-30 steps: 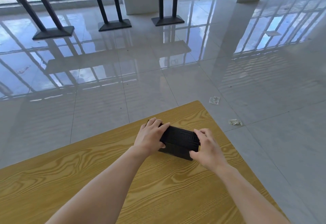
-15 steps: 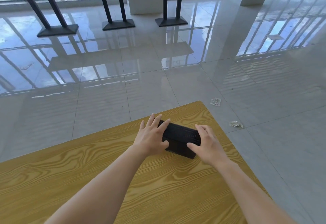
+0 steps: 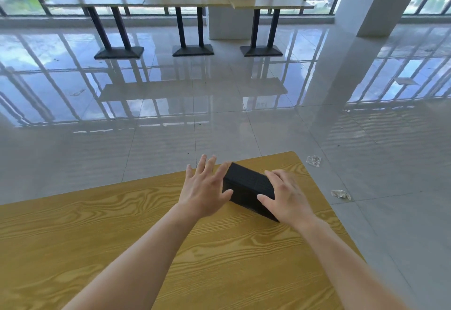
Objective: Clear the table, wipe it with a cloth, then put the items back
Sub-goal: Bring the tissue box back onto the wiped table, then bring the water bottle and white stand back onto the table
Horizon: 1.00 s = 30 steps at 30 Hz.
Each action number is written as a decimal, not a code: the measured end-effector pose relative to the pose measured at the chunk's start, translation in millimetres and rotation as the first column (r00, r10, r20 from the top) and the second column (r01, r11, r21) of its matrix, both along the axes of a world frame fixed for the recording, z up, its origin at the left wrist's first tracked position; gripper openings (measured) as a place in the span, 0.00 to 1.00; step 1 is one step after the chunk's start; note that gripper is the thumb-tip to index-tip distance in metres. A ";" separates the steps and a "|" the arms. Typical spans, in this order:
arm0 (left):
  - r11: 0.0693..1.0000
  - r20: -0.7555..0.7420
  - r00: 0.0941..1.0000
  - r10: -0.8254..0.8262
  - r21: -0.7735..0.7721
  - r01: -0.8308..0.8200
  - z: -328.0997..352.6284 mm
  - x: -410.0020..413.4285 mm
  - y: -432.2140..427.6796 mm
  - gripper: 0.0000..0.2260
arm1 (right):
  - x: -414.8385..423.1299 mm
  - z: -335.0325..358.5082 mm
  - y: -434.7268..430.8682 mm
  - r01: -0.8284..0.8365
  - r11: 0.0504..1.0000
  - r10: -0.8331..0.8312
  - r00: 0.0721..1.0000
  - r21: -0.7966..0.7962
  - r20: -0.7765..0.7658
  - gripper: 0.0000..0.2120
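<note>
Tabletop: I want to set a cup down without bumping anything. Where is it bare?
The wooden table is bare left of the left hand and forearm, out to the left edge, and nearer between the two forearms. It is crowded only at the far right corner, where the black box sits between both open hands, the right hand resting on it.

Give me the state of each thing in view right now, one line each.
black box: lying flat near the table's far right corner, between both hands.
left hand: open, fingers spread, against the box's left end.
right hand: open, resting on the box's right end.
table: bare wood apart from the box.
paper scraps: crumpled on the floor, right of the table.
</note>
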<state>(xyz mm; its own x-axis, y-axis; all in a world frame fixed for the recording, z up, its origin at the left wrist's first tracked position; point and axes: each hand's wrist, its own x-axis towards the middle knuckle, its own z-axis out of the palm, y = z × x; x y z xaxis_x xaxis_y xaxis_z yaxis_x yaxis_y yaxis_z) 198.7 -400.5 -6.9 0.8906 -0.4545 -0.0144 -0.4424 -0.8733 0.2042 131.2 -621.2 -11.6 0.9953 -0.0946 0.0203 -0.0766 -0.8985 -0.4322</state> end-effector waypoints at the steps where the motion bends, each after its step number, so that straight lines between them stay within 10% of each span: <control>1: 1.000 0.002 1.000 0.019 0.006 -0.019 3.4 -4.6 7.7 0.33 | -0.2 3.0 7.6 -0.030 1.000 0.030 0.999 -0.006 0.010 0.33; 30: 0.865 0.093 0.864 0.494 0.042 -0.499 41.4 -187.7 398.7 0.34 | -67.3 56.7 390.7 -0.520 0.847 0.528 0.847 -0.111 0.062 0.33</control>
